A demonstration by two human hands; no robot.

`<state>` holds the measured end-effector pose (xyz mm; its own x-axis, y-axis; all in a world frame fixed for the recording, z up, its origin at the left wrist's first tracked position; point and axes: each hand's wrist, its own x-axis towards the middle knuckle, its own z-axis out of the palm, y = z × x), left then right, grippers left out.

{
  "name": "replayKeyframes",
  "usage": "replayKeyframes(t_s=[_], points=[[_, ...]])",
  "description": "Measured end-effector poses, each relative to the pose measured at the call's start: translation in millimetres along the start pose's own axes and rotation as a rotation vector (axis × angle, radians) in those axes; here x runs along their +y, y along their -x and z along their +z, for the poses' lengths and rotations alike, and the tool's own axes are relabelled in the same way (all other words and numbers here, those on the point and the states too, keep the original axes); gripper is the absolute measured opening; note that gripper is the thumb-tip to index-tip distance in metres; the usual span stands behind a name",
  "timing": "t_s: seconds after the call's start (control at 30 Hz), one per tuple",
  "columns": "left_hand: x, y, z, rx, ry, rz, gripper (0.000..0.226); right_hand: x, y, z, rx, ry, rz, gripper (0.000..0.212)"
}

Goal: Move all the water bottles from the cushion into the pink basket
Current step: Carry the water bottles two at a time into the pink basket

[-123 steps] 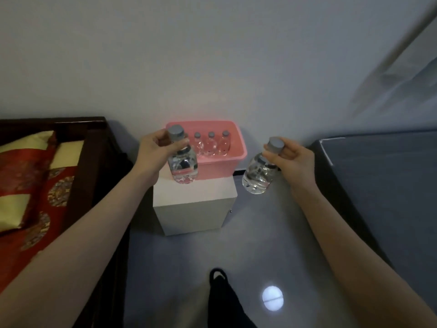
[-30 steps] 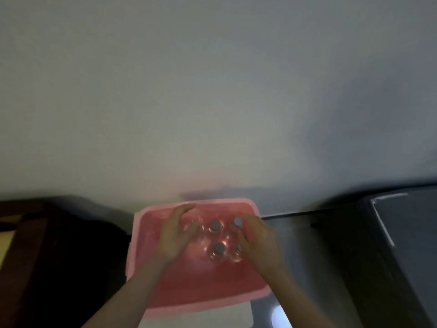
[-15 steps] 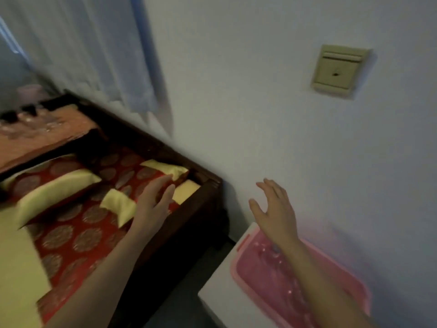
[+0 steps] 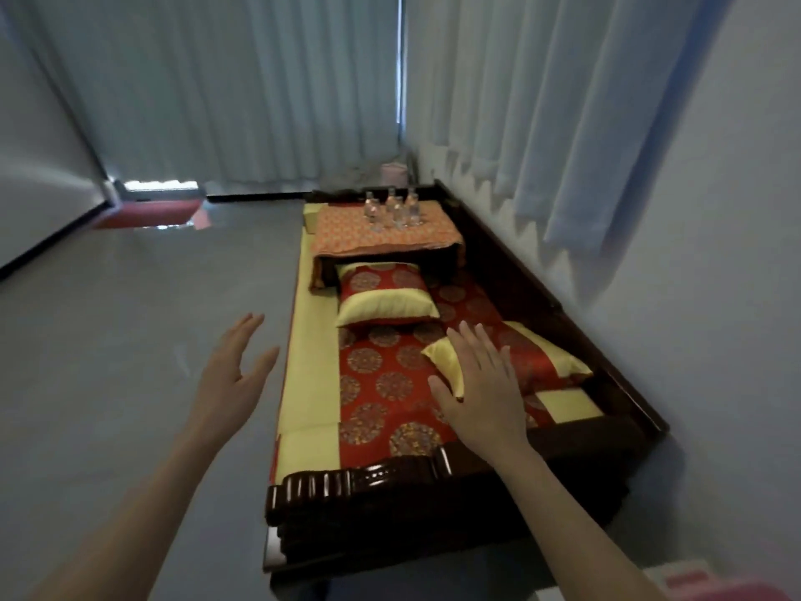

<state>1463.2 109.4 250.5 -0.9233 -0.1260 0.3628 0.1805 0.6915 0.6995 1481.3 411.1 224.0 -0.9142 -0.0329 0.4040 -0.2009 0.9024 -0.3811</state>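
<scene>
Several clear water bottles (image 4: 392, 212) stand upright on an orange patterned cushion (image 4: 381, 236) at the far end of a long dark wooden bench (image 4: 390, 483). Only a corner of the pink basket (image 4: 719, 587) shows at the bottom right edge. My left hand (image 4: 232, 375) hovers open over the grey floor, left of the bench. My right hand (image 4: 481, 383) is open with fingers spread above the red bench mat. Both hands hold nothing and are far from the bottles.
Red-and-yellow pillows (image 4: 383, 294) lie on the bench between me and the cushion, another pillow (image 4: 533, 357) beside my right hand. Curtains (image 4: 520, 101) hang along the right wall and the far wall. Grey floor (image 4: 130, 318) stretches to the left.
Both bottles were set in the basket and let go. My view has swung left from the basket to the bench; both empty hands now reach out toward it.
</scene>
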Motion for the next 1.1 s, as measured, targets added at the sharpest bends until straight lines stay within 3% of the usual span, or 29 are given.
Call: replayKeyframes(t_s=[0.5, 0.63, 0.9, 1.1], points=[[-228.0, -33.7, -273.7, 0.167, -0.178, -0.146, 0.054, -287.9, -101.1, 155.9, -0.029, -0.055, -0.115, 0.065], [-277.2, -55.7, -302.4, 0.182, -0.24, -0.18, 0.053, -337.0, -125.6, 190.2, -0.044, -0.039, -0.159, 0.064], [-383.1, -119.9, -320.9, 0.19, -0.121, -0.291, 0.052, -392.7, -174.1, 282.3, -0.135, -0.074, -0.129, 0.062], [-463.4, -208.9, -348.7, 0.163, -0.043, -0.336, 0.046, -428.0, -249.5, 368.0, -0.166, -0.122, -0.014, 0.058]])
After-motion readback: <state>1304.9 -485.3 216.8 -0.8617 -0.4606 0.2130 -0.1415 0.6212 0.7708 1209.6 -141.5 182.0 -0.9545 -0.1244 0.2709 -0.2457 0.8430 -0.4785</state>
